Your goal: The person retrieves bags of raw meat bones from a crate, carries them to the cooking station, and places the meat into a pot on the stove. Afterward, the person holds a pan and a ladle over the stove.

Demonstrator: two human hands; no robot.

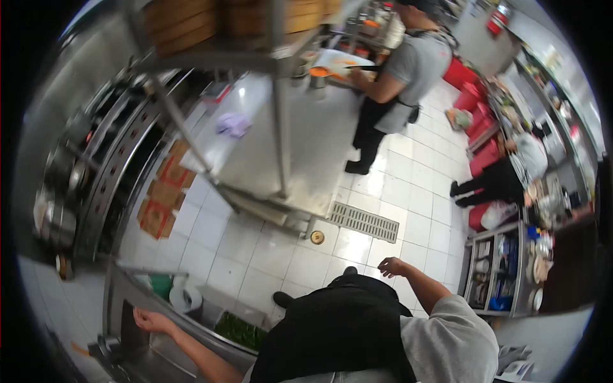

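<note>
My left hand (152, 320) reaches out over a stainless steel sink or counter (131, 290) at the lower left. Its fingers are loosely stretched, and I see nothing in them; whether they touch the metal I cannot tell. Close by, beyond the metal rim, are a roll of white material (185, 297) and a green item (161, 283). A tub of dark green leaves (237, 330) sits below my left forearm. My right hand (391, 267) hangs in the air over the tiled floor, fingers slightly bent and apart, holding nothing.
A steel table (306, 140) with posts and an upper shelf stands ahead. A co-worker (408, 70) holds a knife there. Another person (511, 169) works at the right. A floor drain (364, 221), flattened cardboard (163, 198), a stove (118, 147) and shelves (495, 268) surround me.
</note>
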